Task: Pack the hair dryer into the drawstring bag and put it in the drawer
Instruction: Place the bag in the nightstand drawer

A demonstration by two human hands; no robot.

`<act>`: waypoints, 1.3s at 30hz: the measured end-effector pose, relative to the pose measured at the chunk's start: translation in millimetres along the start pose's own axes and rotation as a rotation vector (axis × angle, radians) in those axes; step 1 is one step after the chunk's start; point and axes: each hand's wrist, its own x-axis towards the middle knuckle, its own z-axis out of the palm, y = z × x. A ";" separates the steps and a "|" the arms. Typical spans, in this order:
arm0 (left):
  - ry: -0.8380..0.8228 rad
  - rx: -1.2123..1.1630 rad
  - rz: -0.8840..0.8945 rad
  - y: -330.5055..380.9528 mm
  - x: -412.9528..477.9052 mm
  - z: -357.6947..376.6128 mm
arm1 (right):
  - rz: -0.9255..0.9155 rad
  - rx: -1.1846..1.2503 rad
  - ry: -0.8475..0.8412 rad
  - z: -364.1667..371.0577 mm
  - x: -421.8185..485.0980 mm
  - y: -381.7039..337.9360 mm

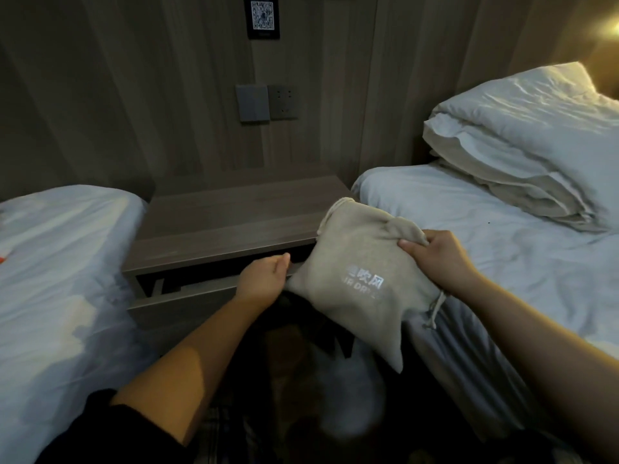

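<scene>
Right hand (435, 259) pinches bunched cloth of beige fabric drawstring bag (355, 283), held aloft before grey-brown wooden nightstand (227, 226). Left hand (264, 279) grips top edge of part-open drawer (174, 313), fingers hooked inside.

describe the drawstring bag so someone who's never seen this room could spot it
Between the left bed and the right bed stands a dark wooden nightstand with its drawer partly open. Just right of that drawer, the right hand grips a beige drawstring bag by a bunched fold. Alone among white bedding, it is tan with pale printed lettering and dangling cords.
</scene>
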 end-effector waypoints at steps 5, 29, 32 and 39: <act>-0.250 -0.484 -0.319 -2.7 13.8 -18.4 | 0.115 0.221 0.001 5.4 0.5 -12.9; -0.639 -1.153 -0.809 11.7 -4.0 2.0 | 0.613 0.245 -0.423 45.0 20.4 2.3; -0.591 -1.076 -0.884 18.2 -0.8 2.1 | 0.689 0.158 -0.495 52.6 24.8 -8.9; -0.373 -1.162 -0.925 -7.3 21.5 9.8 | 0.820 0.597 -0.586 89.1 36.2 3.4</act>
